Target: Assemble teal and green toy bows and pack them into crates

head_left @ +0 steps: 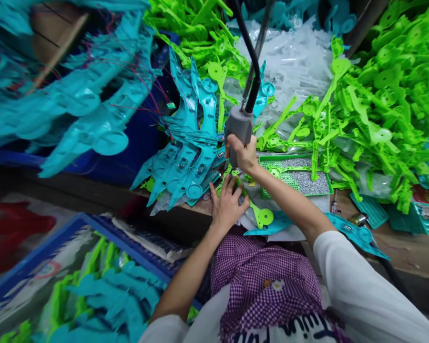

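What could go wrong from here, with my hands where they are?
The left hand lies close below the gray power screwdriver in the right hand, so a slip might catch its fingers. The right forearm crosses a corner of the green tray and might tip it, spilling the small metal pieces. The stacked turquoise plastic parts jut past the bench edge, so a bump could perhaps knock some off.

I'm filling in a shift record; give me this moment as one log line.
Right hand: gripping grey, black-cabled hanging tool | Left hand: fingers spread over lime-green plastic part | Nearby: green perforated tray, small silvery pieces
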A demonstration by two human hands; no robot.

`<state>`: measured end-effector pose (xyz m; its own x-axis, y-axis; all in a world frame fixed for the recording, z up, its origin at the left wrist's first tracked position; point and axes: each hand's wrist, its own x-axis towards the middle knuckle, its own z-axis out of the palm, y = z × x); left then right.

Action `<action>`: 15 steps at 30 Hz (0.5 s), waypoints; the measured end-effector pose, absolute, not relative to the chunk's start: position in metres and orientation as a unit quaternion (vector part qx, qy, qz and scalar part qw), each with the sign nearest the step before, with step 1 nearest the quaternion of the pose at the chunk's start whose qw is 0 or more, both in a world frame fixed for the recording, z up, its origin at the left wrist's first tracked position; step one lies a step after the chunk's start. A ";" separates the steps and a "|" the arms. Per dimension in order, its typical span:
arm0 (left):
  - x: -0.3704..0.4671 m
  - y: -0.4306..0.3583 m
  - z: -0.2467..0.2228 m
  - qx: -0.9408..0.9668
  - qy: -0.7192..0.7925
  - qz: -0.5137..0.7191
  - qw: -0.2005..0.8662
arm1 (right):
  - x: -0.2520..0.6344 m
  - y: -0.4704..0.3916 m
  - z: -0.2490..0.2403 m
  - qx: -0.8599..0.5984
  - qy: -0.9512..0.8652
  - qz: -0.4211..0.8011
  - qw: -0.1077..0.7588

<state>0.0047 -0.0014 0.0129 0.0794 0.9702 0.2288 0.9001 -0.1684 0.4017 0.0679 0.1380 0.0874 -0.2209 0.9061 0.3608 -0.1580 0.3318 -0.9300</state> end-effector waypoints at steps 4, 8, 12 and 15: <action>0.005 -0.002 0.011 0.730 0.639 0.231 0.073 | 0.065 0.136 0.091 -0.307 -0.641 0.492 0.502; 0.005 -0.002 0.009 0.729 0.638 0.236 0.073 | 0.060 0.138 0.094 -0.303 -0.653 0.505 0.476; 0.005 -0.003 0.010 0.730 0.638 0.235 0.076 | 0.056 0.138 0.091 -0.292 -0.659 0.528 0.449; 0.004 -0.002 0.011 0.732 0.636 0.233 0.080 | 0.054 0.136 0.086 -0.290 -0.667 0.529 0.438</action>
